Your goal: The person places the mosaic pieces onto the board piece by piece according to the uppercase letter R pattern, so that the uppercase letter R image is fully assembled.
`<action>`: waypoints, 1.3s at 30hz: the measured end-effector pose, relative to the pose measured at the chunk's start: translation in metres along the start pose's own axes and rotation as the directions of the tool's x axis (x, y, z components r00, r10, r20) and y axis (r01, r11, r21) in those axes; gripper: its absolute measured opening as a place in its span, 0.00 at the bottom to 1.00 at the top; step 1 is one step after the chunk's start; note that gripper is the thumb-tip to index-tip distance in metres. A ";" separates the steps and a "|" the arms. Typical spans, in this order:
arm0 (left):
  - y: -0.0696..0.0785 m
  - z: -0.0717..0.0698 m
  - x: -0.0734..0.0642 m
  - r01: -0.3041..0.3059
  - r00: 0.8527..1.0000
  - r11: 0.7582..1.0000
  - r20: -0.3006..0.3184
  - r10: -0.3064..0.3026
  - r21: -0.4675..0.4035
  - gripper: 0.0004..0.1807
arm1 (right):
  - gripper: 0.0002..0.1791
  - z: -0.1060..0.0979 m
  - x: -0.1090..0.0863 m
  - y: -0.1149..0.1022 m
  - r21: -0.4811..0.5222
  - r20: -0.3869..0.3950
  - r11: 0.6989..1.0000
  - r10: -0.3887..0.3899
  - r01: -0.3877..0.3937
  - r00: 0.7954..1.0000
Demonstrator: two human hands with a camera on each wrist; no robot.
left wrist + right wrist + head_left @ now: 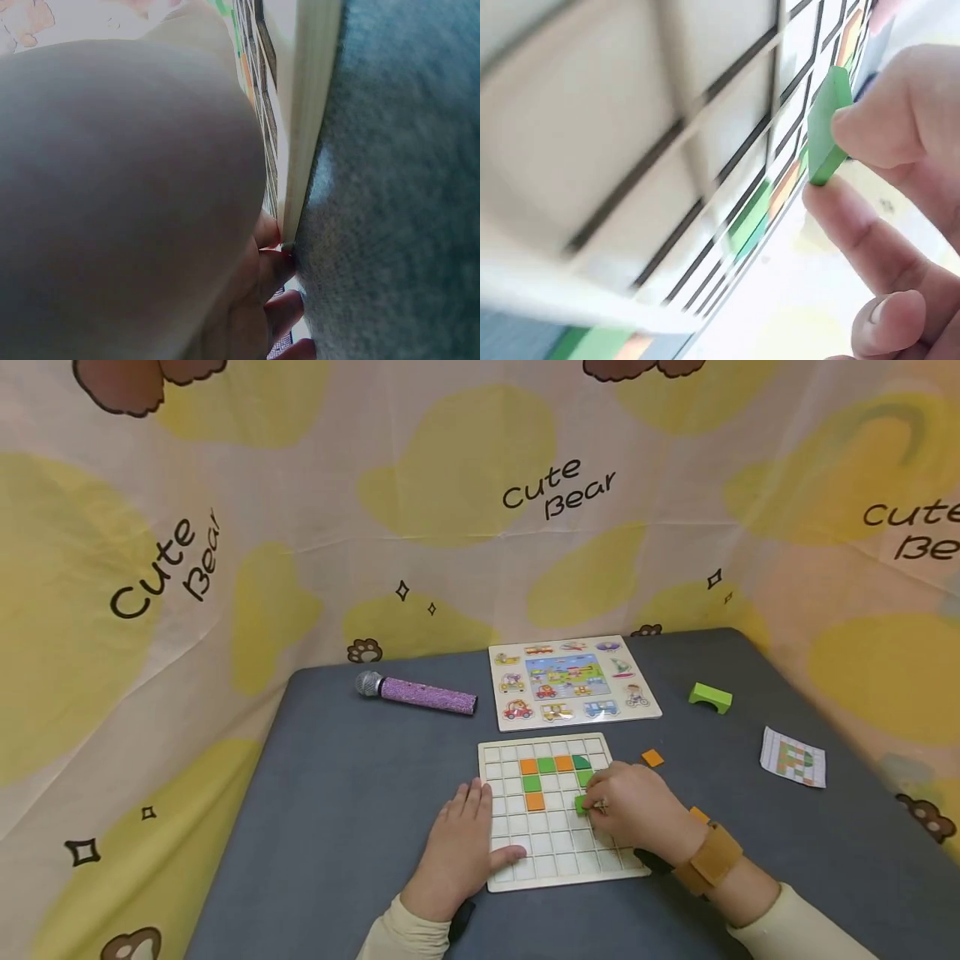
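Note:
A white gridded board [558, 864] with a pale wooden rim lies on the grey table. Orange and green square tiles, plus a dark green rounded one [581, 762], sit in some of its upper cells. My right hand [633, 806] pinches a green square tile [826, 127] between thumb and finger, tilted just above the board's right side. Along the left rim rests my left hand [465, 835], fingers extended and thumb lying over the board's lower left cells. In the left wrist view, the fingertips [283, 311] touch the rim near the tabletop.
Behind the board lies a vehicle picture puzzle [513, 697], with a purple glittery microphone [427, 695] to its left. On the right are a green arch block [710, 697] and a printed pattern card [793, 757]. A loose orange tile [652, 758] lies near the board's upper right.

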State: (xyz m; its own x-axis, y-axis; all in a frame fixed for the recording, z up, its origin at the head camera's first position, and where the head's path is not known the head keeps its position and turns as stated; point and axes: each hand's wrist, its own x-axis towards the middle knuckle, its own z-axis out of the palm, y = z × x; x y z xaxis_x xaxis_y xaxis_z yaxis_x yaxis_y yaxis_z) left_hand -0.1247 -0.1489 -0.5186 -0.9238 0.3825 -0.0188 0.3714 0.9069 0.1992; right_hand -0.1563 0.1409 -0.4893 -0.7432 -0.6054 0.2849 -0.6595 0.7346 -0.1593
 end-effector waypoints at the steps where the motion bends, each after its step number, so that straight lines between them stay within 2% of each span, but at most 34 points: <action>1: 0.001 0.000 0.001 -0.003 1.000 1.000 -0.004 0.003 0.003 0.59 | 0.09 0.001 0.004 -0.002 -0.003 0.001 1.000 -0.017 0.017 1.000; 10: 0.007 0.002 0.006 -0.035 0.999 0.999 -0.032 0.036 0.029 0.59 | 0.10 0.010 0.025 -0.010 -0.037 0.080 0.997 -0.062 0.065 0.995; 15: 0.006 0.002 0.006 -0.030 0.999 0.999 -0.044 0.032 0.038 0.60 | 0.08 0.011 0.027 -0.013 -0.036 0.093 0.996 -0.078 0.081 0.993; 19: 0.005 0.000 0.003 -0.016 0.999 1.000 -0.036 0.016 0.017 0.59 | 0.06 0.013 0.021 -0.013 0.024 0.090 0.998 -0.062 0.061 0.994; 22: 0.004 0.000 0.002 -0.009 1.000 1.000 -0.024 0.009 0.010 0.60 | 0.06 0.012 0.012 -0.012 0.054 0.092 0.999 -0.011 0.006 0.996; 25: 0.002 0.001 0.000 -0.006 1.000 1.000 -0.021 0.006 0.008 0.60 | 0.10 0.007 0.003 -0.008 0.036 0.109 0.996 0.082 -0.086 0.991; 28: 0.000 0.001 0.000 -0.011 1.000 1.000 -0.021 0.011 0.000 0.59 | 0.14 -0.005 -0.010 0.000 0.023 0.135 0.976 0.210 -0.215 0.968; 32: 0.000 0.002 0.001 -0.018 1.000 1.000 -0.021 0.018 -0.013 0.59 | 0.15 -0.026 -0.032 0.020 0.051 0.118 0.927 0.364 -0.372 0.924; 36: 0.001 0.001 0.002 -0.019 1.000 1.000 -0.018 0.019 -0.005 0.59 | 0.12 -0.040 -0.057 0.042 0.027 0.093 0.900 0.430 -0.434 0.898; 39: 0.001 0.000 0.001 -0.014 1.000 1.000 -0.012 0.014 0.003 0.59 | 0.09 -0.043 -0.071 0.053 -0.028 0.122 0.894 0.446 -0.447 0.886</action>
State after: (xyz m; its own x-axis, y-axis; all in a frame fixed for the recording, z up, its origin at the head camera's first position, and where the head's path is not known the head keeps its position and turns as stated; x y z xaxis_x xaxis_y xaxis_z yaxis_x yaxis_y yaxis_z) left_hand -0.1256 -0.1476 -0.5184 -0.9195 0.3931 -0.0037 0.3848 0.9019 0.1962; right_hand -0.1333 0.2359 -0.4777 -0.9670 -0.2460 0.0662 -0.2547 0.9359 -0.2432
